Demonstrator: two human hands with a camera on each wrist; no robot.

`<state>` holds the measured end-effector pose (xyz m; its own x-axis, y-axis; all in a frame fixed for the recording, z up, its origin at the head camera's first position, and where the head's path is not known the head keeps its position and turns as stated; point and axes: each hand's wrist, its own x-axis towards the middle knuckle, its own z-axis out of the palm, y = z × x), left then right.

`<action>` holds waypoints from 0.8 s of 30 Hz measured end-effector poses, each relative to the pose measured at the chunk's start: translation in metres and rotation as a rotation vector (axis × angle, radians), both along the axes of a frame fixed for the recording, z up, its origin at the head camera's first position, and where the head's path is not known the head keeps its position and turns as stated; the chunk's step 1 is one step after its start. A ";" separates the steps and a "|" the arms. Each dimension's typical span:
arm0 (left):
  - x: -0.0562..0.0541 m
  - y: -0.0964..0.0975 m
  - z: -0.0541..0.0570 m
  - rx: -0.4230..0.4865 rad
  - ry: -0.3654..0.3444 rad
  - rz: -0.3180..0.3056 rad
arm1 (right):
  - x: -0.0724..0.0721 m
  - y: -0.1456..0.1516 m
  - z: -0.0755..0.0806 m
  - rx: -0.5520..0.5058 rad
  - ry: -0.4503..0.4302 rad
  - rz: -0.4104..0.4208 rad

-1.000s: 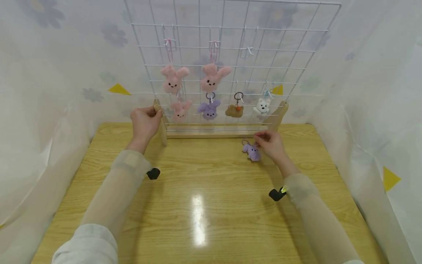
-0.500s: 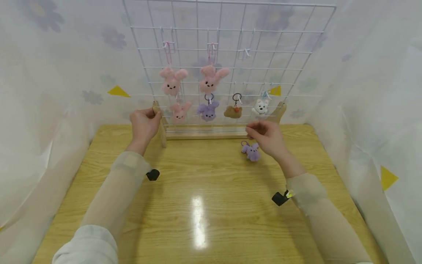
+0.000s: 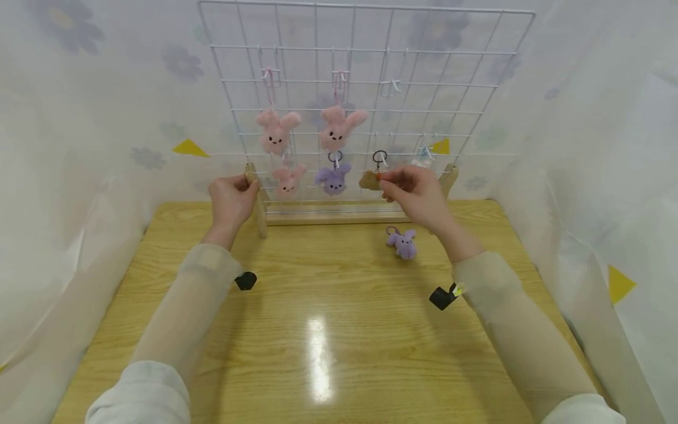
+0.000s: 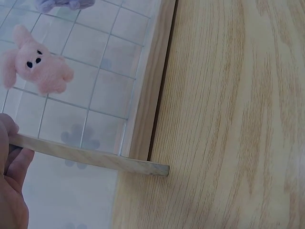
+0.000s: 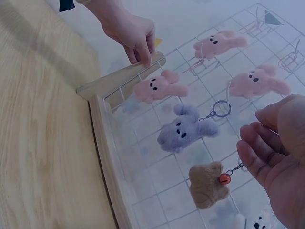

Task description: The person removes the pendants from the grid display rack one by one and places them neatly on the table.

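My left hand pinches the left wooden leg of the stand. In front of the wire grid, my right hand is beside a brown plush keychain with an orange bell, which hangs from a hook by a dark ring. The right wrist view shows a gap between thumb and fingertips, with nothing held. Left of the brown one hangs a purple plush rabbit. A second purple rabbit keychain lies on the table below. My right hand partly covers a white plush dog.
Pink plush rabbits hang on the grid's left and middle hooks. An upper right hook carries nothing. The stand's wooden crossbar runs along the back of the table. White patterned sheets surround the table.
My right hand has left the purple rabbit on the table and moved up to the brown plush keychain, now covering much of the white dog. My left hand stays on the stand.
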<state>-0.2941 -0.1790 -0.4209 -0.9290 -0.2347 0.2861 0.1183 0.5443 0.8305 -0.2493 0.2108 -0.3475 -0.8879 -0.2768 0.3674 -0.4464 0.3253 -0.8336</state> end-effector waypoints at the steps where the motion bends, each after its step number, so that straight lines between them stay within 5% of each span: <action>1: 0.000 0.000 0.000 0.000 -0.002 -0.001 | -0.002 -0.001 0.003 -0.005 0.005 0.002; 12: -0.001 0.001 0.002 -0.006 0.020 0.010 | -0.014 -0.018 0.035 -0.014 0.023 0.004; 24: 0.000 0.001 0.000 0.014 0.009 -0.005 | -0.032 -0.028 0.053 -0.120 -0.008 0.012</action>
<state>-0.2946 -0.1782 -0.4206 -0.9275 -0.2343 0.2914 0.1284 0.5323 0.8367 -0.2814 0.1826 -0.2949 -0.8876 -0.2423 0.3917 -0.4432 0.2176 -0.8696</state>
